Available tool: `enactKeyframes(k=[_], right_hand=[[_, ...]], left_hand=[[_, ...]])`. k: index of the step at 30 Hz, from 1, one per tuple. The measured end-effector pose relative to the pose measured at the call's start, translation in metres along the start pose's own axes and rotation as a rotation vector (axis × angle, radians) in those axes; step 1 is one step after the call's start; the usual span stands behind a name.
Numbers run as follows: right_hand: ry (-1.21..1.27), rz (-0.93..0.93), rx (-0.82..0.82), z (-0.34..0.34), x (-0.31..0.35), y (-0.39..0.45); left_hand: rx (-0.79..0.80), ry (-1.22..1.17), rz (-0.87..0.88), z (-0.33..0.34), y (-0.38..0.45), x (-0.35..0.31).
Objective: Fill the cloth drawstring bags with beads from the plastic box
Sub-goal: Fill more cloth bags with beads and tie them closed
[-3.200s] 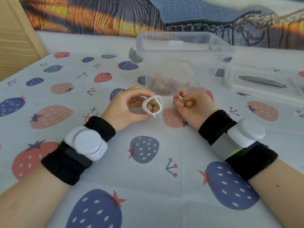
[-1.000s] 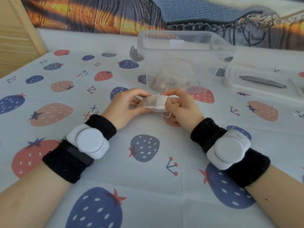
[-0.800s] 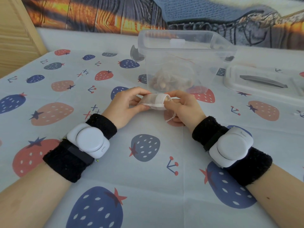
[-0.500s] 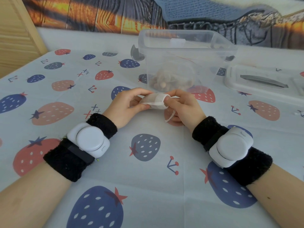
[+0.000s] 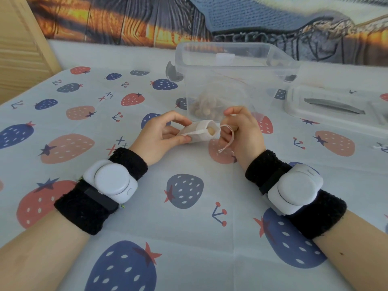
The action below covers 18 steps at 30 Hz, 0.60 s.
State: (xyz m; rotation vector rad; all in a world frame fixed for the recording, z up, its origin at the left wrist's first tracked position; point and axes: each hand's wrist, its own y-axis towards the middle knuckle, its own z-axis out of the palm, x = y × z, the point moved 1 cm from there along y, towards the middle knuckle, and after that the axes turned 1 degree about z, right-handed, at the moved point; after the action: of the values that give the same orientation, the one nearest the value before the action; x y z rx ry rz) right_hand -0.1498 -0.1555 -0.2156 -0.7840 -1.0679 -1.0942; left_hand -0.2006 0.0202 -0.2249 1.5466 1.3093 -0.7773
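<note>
- Cloth drawstring bag (image 5: 197, 132) lies on its side above the bench (image 5: 189, 227), between both hands, just in front of the plastic box (image 5: 233, 80).
- Bag mouth faces right, part open; one tan bead (image 5: 210, 130) shows inside. 0.5 s ago the mouth was covered by the right fingers, no bead visible.
- Left hand (image 5: 159, 136) pinches the bag's closed end between thumb and fingers, same grip as before.
- Right hand (image 5: 244, 133) has pulled away from the mouth; fingers curled, pinching the drawstring (image 5: 227, 136), which now runs out in a loop with its loose end hanging down.
- Box stands open, a pile of beads on its floor; position unchanged.
- Box lid (image 5: 338, 108) lies flat to the right, well apart from the hands.
- Strawberry-print cloth (image 5: 69, 148) covers the bench.
</note>
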Motion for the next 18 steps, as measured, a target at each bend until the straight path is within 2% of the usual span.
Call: enactKeyframes(k=[3,8,12,18], right_hand=[[0.168,0.041,-0.091,-0.0029,-0.0015,0.0039],[-0.044,0.005,-0.187,-0.0061,-0.0024,0.0021],[-0.09,-0.062,-0.303,-0.0084,0.0019,0.0027],[-0.238,-0.212,-0.343,-0.008,0.0005,0.0022]], left_hand=[[0.022,-0.033,-0.004,-0.0011,0.0003,-0.0002],[0.064,-0.069,-0.014,-0.0012,0.0003,-0.0017],[0.071,-0.061,-0.011,-0.0013,0.0006,-0.0031],[0.057,-0.073,-0.029,-0.001,0.0021,-0.0013]])
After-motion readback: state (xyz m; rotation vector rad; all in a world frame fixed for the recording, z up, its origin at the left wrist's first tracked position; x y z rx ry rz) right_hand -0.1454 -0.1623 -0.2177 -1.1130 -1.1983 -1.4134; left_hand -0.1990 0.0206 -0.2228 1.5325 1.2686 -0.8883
